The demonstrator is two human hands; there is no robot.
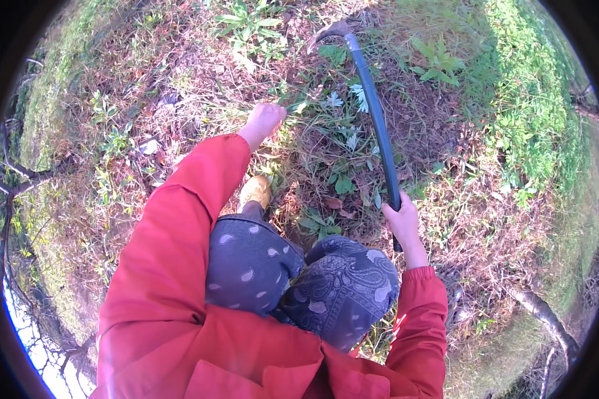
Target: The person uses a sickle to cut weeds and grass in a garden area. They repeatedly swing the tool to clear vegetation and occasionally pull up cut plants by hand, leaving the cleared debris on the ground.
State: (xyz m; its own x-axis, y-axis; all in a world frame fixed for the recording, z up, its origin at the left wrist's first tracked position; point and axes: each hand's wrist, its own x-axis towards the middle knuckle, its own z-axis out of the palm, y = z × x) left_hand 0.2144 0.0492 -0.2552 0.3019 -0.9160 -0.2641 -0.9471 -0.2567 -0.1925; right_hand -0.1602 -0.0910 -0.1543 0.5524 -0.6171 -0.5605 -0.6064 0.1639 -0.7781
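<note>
My right hand [402, 219] grips the lower end of the long dark handle of a sickle [374, 107]. The handle rises away from me, and its curved, brownish metal blade [332, 31] points left over the weeds near the top of the view. Out ahead on the left, my left hand [267, 119] is closed around thin green grass stems [297, 106], which stick out to the right of the fist. Between the two hands grow low grass and pale-leaved weeds [333, 99]. Both my sleeves are red.
A tan shoe [255, 192] shows below my left hand, beyond my patterned knees. Leafy plants [524, 114] stand thickly at the right. A bare branch [544, 314] lies at the lower right, and thin dark branches [17, 187] line the left edge. Dry grass litter covers much ground.
</note>
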